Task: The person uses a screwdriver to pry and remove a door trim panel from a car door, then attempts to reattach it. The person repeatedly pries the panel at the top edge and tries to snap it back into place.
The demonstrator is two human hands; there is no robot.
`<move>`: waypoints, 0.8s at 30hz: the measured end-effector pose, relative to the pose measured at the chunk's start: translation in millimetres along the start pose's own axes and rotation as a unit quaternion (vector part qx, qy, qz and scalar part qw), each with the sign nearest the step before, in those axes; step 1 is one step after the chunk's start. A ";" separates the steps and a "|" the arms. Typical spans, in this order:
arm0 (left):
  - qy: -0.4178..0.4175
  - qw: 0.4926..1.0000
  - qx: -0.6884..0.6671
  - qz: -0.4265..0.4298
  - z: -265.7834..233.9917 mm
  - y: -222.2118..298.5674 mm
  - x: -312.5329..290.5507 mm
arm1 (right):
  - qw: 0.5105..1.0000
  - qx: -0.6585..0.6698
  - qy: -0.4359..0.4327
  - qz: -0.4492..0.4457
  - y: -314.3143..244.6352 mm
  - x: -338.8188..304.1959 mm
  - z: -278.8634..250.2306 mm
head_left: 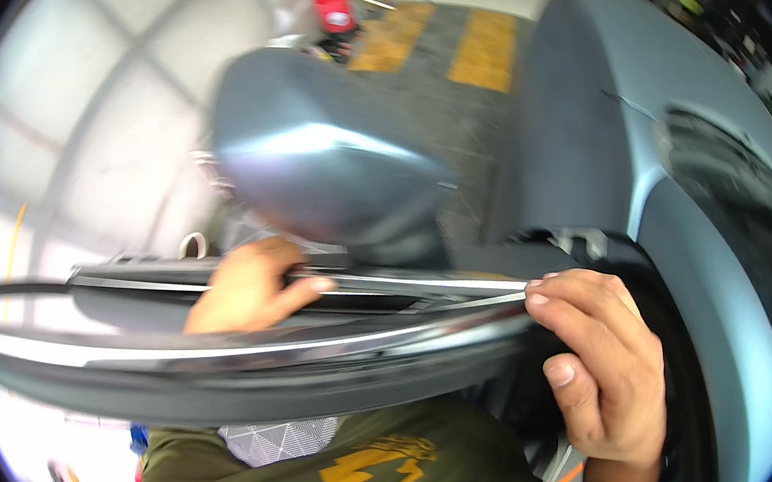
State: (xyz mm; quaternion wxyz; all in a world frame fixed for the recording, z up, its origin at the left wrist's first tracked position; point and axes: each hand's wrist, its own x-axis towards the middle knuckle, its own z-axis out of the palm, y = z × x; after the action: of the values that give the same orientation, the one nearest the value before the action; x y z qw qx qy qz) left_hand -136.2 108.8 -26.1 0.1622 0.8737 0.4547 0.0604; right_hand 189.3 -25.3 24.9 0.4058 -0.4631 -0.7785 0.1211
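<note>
Chrome-trimmed door frame [205,352] set before the torso [466,466]
Its right end is touched by the right hand [604,358], thumb held apart; beyond, the left hand [254,288] is laid over the window sill [400,287], its grip not discernible. Farther, a side mirror [320,154] is seen.

The person, in a green shirt [475,467], faces a car door [295,393]; a blue-grey mirror [329,155] juts beyond it. The left hand [254,291] lies across the door's upper edge, thumb pointing right, fingers partly hidden. The right hand [609,359] touches the right end of the bright trim [252,351] with its fingertips (the thumb stands clear). At right, blue-grey car body [716,276]; farther off, a red tub [333,10] beside yellow floor bars [483,49].
</note>
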 end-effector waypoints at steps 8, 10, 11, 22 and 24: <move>0.200 0.953 -0.042 0.224 20.5 -32.6 -21.5 | 0.953 0.114 -0.254 0.120 -2.0 77.7 30.1; 0.051 0.981 -0.082 0.170 14.5 -18.1 2.6 | 0.964 0.097 -0.205 0.140 5.5 64.4 32.5; 0.082 0.980 -0.083 0.159 13.9 -14.5 -0.2 | 0.964 0.101 -0.188 0.160 10.7 56.4 31.1; 0.068 0.996 0.043 0.049 -2.6 2.1 -23.0 | 0.981 0.101 -0.048 0.159 20.0 56.0 50.5; 0.075 0.995 0.046 0.051 0.8 -1.0 -24.5 | 0.978 0.124 -0.035 0.162 14.0 58.3 54.9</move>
State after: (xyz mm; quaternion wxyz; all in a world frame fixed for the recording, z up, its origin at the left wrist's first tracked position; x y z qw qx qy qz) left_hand -150.9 89.2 -26.1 0.0838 0.8954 0.4227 0.1125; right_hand 143.1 40.4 12.1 0.4079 -0.5249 -0.6854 0.2970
